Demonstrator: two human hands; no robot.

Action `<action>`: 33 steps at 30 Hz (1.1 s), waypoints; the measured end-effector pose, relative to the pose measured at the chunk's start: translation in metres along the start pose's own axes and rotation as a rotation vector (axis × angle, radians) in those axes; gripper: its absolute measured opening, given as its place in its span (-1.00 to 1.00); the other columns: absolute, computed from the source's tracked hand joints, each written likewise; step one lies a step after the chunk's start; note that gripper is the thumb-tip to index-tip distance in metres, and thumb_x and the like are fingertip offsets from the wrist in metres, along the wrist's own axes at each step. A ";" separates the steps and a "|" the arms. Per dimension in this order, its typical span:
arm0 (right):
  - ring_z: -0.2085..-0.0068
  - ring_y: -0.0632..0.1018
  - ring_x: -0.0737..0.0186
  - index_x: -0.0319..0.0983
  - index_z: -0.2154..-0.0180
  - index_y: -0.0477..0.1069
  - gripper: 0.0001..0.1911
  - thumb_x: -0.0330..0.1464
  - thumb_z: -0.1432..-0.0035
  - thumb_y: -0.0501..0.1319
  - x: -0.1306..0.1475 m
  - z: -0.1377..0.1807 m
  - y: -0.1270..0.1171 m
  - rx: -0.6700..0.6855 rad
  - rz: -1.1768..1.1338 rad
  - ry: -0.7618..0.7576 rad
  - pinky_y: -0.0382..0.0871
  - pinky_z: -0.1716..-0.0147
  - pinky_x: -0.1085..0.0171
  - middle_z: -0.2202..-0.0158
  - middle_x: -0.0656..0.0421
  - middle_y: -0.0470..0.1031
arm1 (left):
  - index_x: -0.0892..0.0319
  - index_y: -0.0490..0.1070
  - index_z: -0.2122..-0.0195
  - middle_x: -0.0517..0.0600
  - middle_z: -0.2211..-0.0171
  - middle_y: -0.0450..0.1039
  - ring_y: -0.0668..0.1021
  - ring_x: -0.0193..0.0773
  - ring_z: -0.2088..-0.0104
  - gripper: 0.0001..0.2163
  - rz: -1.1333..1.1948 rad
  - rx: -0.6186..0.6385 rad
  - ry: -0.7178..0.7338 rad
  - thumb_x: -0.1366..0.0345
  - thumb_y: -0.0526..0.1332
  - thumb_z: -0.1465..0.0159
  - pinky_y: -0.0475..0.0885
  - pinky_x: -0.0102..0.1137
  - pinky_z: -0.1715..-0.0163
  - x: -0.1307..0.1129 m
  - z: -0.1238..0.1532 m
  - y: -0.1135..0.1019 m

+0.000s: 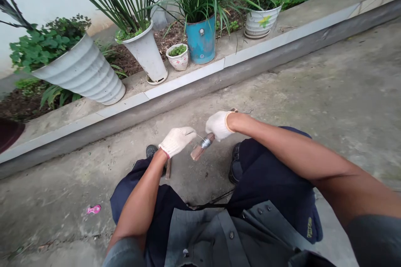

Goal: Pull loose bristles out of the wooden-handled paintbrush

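My left hand, in a white knitted glove, has its thumb and fingers pinched on the end of a thin wire. That wire runs across a short gap to a silvery coil of wire wound round a wooden stick. My right hand, gloved the same way, is closed around the stick just beyond the coil. Its fingers are mostly hidden behind the back of the glove. The stick slants down to the left over the concrete, between my knees. A small brown piece shows beyond my right wrist, its connection unclear.
Another strip of wood is near my left shoe. A pink object lies on the concrete to the left. Ahead, a low tiled ledge carries potted plants, among them a blue bucket and a tilted white pot.
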State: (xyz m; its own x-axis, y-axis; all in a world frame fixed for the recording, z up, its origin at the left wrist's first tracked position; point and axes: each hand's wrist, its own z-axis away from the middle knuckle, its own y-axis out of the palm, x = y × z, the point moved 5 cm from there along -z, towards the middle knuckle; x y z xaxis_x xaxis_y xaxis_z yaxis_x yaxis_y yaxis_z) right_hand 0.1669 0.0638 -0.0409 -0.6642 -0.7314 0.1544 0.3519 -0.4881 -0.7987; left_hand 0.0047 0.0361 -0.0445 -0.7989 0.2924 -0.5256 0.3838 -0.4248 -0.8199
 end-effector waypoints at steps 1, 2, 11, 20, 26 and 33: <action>0.33 0.56 0.16 -0.24 0.23 0.66 -0.74 -0.30 0.02 0.38 0.000 0.004 0.000 0.021 -0.038 -0.079 0.27 0.32 0.24 0.35 0.09 0.62 | 0.10 0.54 0.36 -0.12 0.44 0.50 0.46 -0.28 0.41 -0.69 0.035 0.004 -0.017 0.13 0.09 -0.40 0.27 -0.41 0.37 0.002 0.001 0.001; 0.37 0.51 0.22 -0.23 0.26 0.65 -0.75 -0.26 0.02 0.38 -0.001 0.009 -0.001 0.024 -0.079 -0.143 0.23 0.35 0.26 0.39 0.15 0.59 | 0.11 0.54 0.37 -0.12 0.45 0.50 0.47 -0.29 0.42 -0.68 0.075 0.009 -0.033 0.10 0.10 -0.40 0.28 -0.42 0.38 0.005 0.001 0.003; 0.45 0.37 0.36 -0.22 0.29 0.56 -0.66 -0.07 -0.11 0.29 -0.028 0.029 -0.039 -0.367 -0.423 0.000 0.09 0.42 0.32 0.47 0.27 0.46 | 0.17 0.54 0.29 0.03 0.36 0.58 0.56 -0.21 0.37 -0.60 0.242 -0.064 -0.086 0.05 0.03 -0.47 0.42 -0.35 0.26 0.008 -0.004 0.016; 0.16 0.66 -0.08 -0.26 0.08 0.63 -0.69 -0.41 -0.23 0.16 -0.033 0.002 -0.028 -0.403 -0.028 0.381 0.37 0.24 0.16 0.20 -0.11 0.65 | 0.11 0.44 0.39 -0.05 0.44 0.55 0.53 -0.22 0.40 -0.65 0.014 0.041 -0.113 0.16 0.00 -0.48 0.29 -0.37 0.31 -0.003 -0.005 0.023; 0.06 0.66 -0.16 -0.36 0.07 0.66 -0.65 -0.52 -0.21 0.16 -0.006 -0.006 -0.017 -0.238 0.038 0.371 0.44 0.15 0.08 0.12 -0.21 0.65 | 0.12 0.51 0.37 -0.05 0.44 0.52 0.48 -0.23 0.43 -0.63 -0.095 0.037 -0.069 0.15 0.01 -0.48 0.25 -0.36 0.35 -0.002 -0.005 0.017; 0.27 0.59 0.10 -0.24 0.23 0.66 -0.73 -0.30 0.03 0.40 -0.004 -0.001 0.007 0.050 -0.072 -0.073 0.32 0.25 0.21 0.31 0.07 0.63 | 0.11 0.56 0.34 -0.14 0.39 0.53 0.50 -0.30 0.37 -0.75 0.065 0.104 0.004 0.16 0.14 -0.39 0.27 -0.42 0.36 -0.002 -0.002 0.015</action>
State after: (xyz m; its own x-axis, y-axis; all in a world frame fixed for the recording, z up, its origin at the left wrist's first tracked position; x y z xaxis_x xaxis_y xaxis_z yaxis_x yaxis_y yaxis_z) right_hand 0.1707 0.0638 -0.0474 -0.6401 -0.7254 0.2533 0.3386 -0.5623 -0.7544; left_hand 0.0130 0.0309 -0.0559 -0.7719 0.2649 -0.5779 0.3842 -0.5297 -0.7562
